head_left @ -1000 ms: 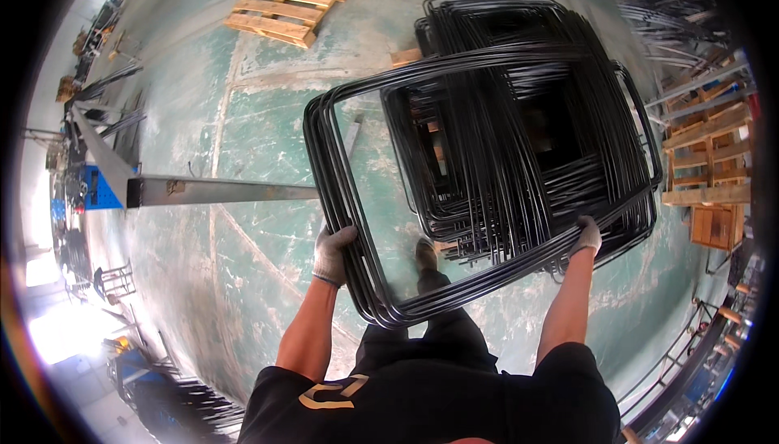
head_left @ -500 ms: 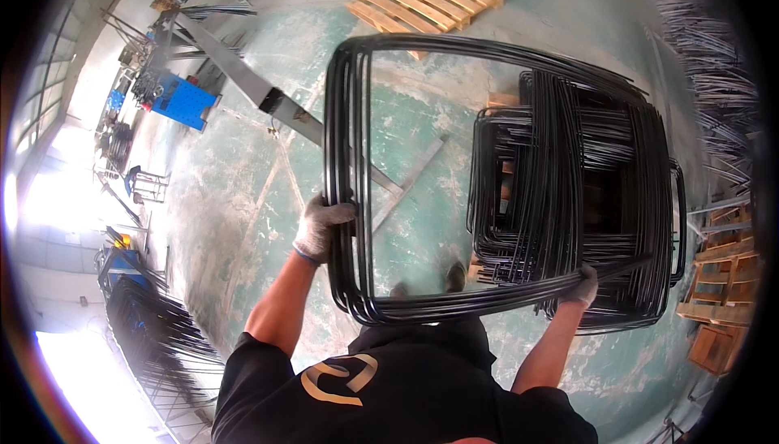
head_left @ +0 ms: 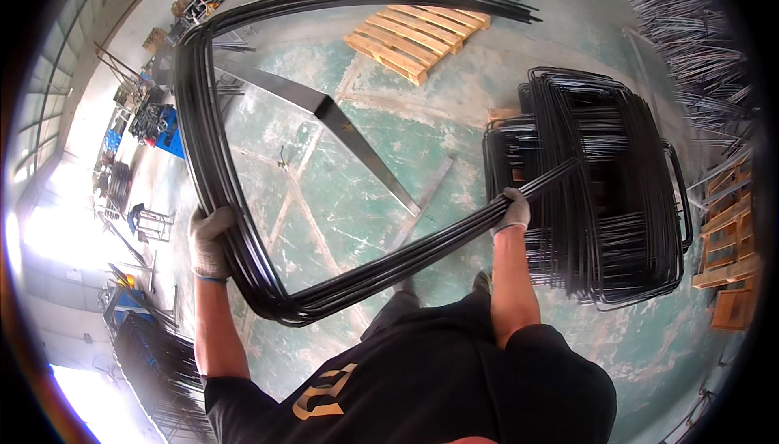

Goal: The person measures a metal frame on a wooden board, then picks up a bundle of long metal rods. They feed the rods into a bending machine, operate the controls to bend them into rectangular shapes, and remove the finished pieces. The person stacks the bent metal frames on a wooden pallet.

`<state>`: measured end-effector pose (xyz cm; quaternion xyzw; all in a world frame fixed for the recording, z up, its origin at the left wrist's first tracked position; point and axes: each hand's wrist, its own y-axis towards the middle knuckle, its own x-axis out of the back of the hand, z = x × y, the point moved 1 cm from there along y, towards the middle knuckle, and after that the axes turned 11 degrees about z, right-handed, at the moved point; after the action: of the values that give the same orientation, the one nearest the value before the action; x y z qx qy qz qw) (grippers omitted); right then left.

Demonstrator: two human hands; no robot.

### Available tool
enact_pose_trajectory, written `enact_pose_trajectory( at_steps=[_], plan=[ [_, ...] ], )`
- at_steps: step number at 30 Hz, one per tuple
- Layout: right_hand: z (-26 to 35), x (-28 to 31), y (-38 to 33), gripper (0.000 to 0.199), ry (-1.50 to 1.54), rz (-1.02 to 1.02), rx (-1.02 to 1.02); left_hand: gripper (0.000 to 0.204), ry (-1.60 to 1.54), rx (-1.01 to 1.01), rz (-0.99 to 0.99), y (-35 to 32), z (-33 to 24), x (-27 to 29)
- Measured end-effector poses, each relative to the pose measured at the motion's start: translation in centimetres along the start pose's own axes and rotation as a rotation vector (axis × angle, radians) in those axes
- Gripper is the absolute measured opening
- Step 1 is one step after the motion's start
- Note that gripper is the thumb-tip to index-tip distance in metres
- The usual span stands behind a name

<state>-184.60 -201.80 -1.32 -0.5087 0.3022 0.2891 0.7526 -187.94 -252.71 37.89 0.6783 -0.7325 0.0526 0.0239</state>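
Observation:
A bundle of bent black metal rods (head_left: 385, 272), each shaped like a three-sided frame, is held up in front of me. My left hand (head_left: 213, 241), in a pale work glove, is wrapped round the bundle's left side, above the lower corner. My right hand (head_left: 512, 210), also gloved, grips the near side close to its free ends. The far side of the bundle ends in loose rod tips toward the upper right. To the right stands a big stack of similar black rod frames (head_left: 560, 192), partly behind the held bundle's ends.
A wooden pallet (head_left: 406, 42) lies on the floor ahead. A grey metal beam (head_left: 365, 152) stands inside the outline of the bundle. Piled rods (head_left: 690, 46) fill the far right, with wooden crates (head_left: 734, 233) below them. More rods (head_left: 154, 363) lie at the lower left.
Both hands have carried the rod bundle to the left, away from the stack. The bundle is now tilted, and its free far ends have come out over the pallet.

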Motion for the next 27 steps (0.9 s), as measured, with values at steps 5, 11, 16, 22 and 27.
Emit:
enact_pose_trajectory(
  at_steps=[5,11,16,22,27],
  plan=[
    [-13.4,-5.0,1.3,0.021,0.096,0.091,-0.081,0.034,0.086,-0.059,0.058,1.1,-5.5,6.6],
    [-29.5,-4.5,4.8,0.023,0.17,0.017,-0.14,0.026,0.318,0.056,0.083,4.3,-8.5,11.2],
    [-36.1,1.6,6.9,0.021,0.212,0.114,-0.377,0.027,0.447,0.043,0.013,8.9,-8.3,8.4],
    [-39.2,6.4,6.5,0.02,0.27,-0.106,-0.393,0.042,0.601,0.194,0.162,15.9,-4.0,6.8],
    [-38.9,7.7,4.3,0.021,0.203,-0.297,-0.456,0.048,0.593,0.249,0.159,20.0,0.7,5.7]
  ],
)
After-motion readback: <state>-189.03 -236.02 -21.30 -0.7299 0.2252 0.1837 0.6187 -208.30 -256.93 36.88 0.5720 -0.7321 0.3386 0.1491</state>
